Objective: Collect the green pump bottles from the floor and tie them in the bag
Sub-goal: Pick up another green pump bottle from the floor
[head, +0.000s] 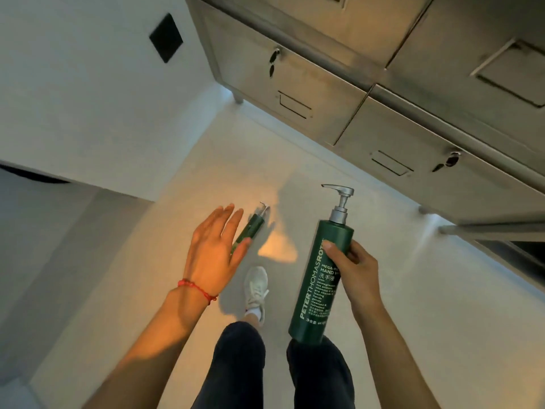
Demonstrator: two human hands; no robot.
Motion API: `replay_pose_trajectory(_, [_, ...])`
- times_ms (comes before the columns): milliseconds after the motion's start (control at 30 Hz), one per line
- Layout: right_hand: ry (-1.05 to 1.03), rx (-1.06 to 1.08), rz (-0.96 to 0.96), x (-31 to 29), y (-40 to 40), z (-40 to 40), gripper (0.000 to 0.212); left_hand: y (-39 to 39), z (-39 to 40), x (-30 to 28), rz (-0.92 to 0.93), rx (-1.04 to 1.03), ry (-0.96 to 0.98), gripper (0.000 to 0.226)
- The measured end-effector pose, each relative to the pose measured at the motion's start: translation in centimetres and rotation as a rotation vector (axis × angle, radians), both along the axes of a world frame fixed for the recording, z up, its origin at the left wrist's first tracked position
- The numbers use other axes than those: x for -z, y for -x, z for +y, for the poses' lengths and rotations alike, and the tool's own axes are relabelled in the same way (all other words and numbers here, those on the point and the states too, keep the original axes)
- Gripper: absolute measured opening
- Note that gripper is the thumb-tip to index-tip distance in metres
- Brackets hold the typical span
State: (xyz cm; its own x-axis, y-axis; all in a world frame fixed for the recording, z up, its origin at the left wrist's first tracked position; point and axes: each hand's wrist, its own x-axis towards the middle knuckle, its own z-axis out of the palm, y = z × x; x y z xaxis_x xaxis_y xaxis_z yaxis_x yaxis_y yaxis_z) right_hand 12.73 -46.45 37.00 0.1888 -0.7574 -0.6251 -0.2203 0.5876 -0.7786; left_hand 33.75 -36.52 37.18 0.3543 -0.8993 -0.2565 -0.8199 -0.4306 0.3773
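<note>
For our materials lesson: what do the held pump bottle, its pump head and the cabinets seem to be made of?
Held pump bottle: probably plastic, matte dark green, printed lettering. Pump head: silvery, metal or metallised plastic; unclear. Cabinets: likely stainless steel, brushed grey sheen.

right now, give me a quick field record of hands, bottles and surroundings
left hand: open, fingers spread, above the floor bottle, not gripping
right hand: shut on the held bottle
held bottle: green, silver pump, upright
floor bottle: green, standing on the floor, partly hidden by left hand
floor: pale
cabinets: steel, on legs
shoe: white
bag: not in view
</note>
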Motion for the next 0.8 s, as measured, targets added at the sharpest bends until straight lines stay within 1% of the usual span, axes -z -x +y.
replay_pose_trajectory(200, [-0.036,0.063,0.03,8.3,-4.7,-2.6,0.01,-4.7,-3.9,9.2,0.072,0.05,-0.035,0.062])
replay_pose_trajectory(333, [-0.05,0.045,0.07,15.4,-6.4,-4.4,0.01,-5.7,-5.3,17.7,0.136,0.05,-0.014,0.051])
replay_pose_trajectory(400, [-0.05,0.042,0.091,19.4,-6.7,-5.1,0.01,-6.4,-5.8,22.9,0.182,0.009,-0.035,0.046])
replay_pose_trajectory(500, [-0.046,0.041,0.108,25.5,-6.7,-5.6,0.008,-7.4,-6.7,31.1,0.284,-0.106,-0.151,0.044])
replay_pose_trajectory(633, [-0.06,0.011,0.114,33.2,-6.3,-5.4,0.008,-7.8,-8.1,41.0,0.318,-0.204,-0.211,0.047])
replay_pose_trajectory(733, [-0.071,-0.057,0.136,38.2,-5.8,-4.9,0.009,-7.6,-8.7,46.8,0.364,-0.281,-0.266,0.051])
replay_pose_trajectory(800, [-0.072,-0.099,0.155,40.9,-5.3,-4.4,0.015,-7.4,-8.3,50.1,0.405,-0.338,-0.313,0.059])
